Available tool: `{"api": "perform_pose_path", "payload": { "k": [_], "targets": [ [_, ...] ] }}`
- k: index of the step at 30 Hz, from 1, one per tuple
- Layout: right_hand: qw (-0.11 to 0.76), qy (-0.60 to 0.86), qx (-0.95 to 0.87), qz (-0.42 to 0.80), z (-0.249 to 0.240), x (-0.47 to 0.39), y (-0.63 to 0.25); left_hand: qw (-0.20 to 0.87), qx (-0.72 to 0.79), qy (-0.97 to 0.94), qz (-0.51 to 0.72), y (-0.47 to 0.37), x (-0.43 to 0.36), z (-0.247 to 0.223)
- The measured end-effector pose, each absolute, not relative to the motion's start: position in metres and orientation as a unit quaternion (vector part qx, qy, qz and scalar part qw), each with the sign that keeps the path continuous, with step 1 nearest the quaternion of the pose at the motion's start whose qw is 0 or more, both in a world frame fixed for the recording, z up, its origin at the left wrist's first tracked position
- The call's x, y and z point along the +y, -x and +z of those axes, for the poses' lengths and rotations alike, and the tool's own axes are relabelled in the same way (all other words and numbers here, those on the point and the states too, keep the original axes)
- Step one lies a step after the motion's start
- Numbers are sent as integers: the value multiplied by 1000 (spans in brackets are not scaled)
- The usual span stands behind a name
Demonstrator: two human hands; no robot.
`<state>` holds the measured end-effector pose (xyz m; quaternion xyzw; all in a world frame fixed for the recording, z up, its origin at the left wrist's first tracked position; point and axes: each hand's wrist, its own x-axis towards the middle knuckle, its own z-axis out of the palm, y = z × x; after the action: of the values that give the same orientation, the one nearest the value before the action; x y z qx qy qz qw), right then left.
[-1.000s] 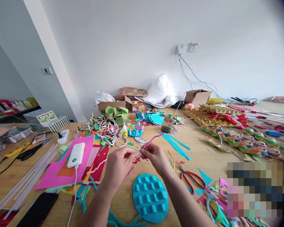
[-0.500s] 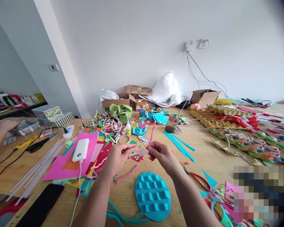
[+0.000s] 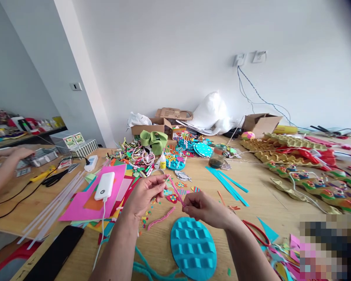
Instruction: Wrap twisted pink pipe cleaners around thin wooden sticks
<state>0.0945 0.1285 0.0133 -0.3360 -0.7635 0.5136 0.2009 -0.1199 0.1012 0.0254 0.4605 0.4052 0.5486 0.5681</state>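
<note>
A fuzzy pink pipe cleaner (image 3: 176, 190) is stretched slantwise between my two hands. My left hand (image 3: 148, 194) pinches its upper end, and my right hand (image 3: 201, 210) closes on the lower end. Below them lies a blue oval (image 3: 193, 248) with rows of raised folded strips. A second pink length (image 3: 161, 218) rests on the wood left of the oval. Small paper fish (image 3: 172, 198) with coloured patterns lie just beyond my hands, partly hidden by my fingers. Blue fuzzy strands (image 3: 152, 269) lie near my left forearm.
To the left are a white power bank (image 3: 104, 186) on pink paper (image 3: 73, 210) and a black phone (image 3: 54, 255). Blue strips (image 3: 226, 183), a glass jar (image 3: 218, 157) and red-handled scissors (image 3: 256, 231) lie right. Painted egg cartons (image 3: 307, 181) spread far right. Another person's hand (image 3: 14, 158) works at far left.
My left hand has risen to the pink pipe cleaner and grips its upper end. My right hand has come lower, and the pipe cleaner now slants the other way. The view has shifted slightly.
</note>
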Motion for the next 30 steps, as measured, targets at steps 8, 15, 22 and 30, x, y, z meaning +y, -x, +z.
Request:
{"api": "perform_pose_path", "payload": {
  "k": [8, 15, 22, 30],
  "targets": [
    [337, 288, -705, 554, 18, 130, -85, 573, 397, -498, 515, 107, 98, 25],
    [409, 304, -619, 597, 19, 127, -70, 563, 413, -520, 491, 93, 97, 25],
    [399, 305, -634, 587, 23, 125, -74, 558, 415, -521, 496, 95, 99, 23],
    [421, 281, -617, 602, 20, 126, -73, 547, 420, -518, 506, 90, 98, 28]
  ]
}}
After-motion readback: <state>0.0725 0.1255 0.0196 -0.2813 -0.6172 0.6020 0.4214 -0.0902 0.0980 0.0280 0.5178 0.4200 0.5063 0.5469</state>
